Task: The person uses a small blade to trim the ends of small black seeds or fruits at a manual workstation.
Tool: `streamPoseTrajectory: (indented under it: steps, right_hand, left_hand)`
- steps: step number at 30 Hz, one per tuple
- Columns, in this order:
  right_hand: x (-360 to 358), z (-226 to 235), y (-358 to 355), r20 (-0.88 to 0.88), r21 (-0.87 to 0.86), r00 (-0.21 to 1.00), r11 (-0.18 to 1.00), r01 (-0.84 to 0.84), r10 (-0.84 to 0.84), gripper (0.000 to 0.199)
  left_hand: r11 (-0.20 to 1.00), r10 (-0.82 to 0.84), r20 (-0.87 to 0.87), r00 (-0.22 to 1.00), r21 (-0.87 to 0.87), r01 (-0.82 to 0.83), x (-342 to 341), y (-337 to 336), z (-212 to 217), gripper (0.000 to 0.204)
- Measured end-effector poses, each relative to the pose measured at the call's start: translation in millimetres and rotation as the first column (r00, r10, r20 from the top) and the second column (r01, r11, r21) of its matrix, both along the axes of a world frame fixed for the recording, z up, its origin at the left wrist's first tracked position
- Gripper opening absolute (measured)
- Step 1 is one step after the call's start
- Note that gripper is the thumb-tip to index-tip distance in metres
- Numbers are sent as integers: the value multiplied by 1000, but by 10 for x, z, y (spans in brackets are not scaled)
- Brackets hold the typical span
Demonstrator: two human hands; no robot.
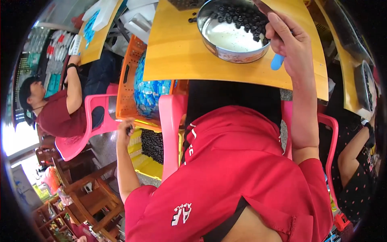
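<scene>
My right hand is raised over the right side of a round metal bowl. Its fingers are closed round a knife with a blue handle; the blade points up and left over the bowl. Small black ring-like parts are heaped along the bowl's far and right side, leaving its pale bottom bare at the left. Low on the left, my left hand pinches a small black part beside a yellow crate, where many similar black pieces lie.
The bowl stands on a yellow table. An orange crate of blue packets sits left of it, next to a pink chair. A person sits at another table on the left; another person's arm shows at right.
</scene>
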State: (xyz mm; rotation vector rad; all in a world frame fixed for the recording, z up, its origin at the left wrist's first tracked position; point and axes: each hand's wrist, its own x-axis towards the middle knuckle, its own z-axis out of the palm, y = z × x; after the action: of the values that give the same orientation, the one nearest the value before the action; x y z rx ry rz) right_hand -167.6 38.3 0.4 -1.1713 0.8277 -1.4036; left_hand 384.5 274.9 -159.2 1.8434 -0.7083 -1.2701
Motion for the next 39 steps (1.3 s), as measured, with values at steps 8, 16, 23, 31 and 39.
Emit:
streamPoseTrajectory:
  steps: [8, 16, 23, 31, 39]
  right_hand:
    - [13, 28, 5, -11, 12, 1000, 1000, 1, -1, 26]
    - [-251, 75, -23, 10, -40, 1000, 999, 14, -14, 23]
    - [-306, 119, -17, -11, -74, 997, 995, 70, -71, 23]
    - [-338, 95, -35, 1, -86, 998, 994, 64, -64, 23]
    - [-267, 83, -14, -10, -19, 1000, 1000, 10, -10, 21]
  left_hand:
    - [968, -235, 697, 678, 233, 96, 59, 665, -700, 26]
    - [594, 40, 731, 681, -565, 572, -2061, -1385, 1358, 21]
    - [48, -399, 873, 281, -286, 957, -3521, -2568, 1872, 16]
    - [-22, -328, 933, -151, 152, 988, -4074, -3083, 1432, 18]
    - [385, -769, 317, 556, -465, 797, -3773, -2921, 1604, 23]
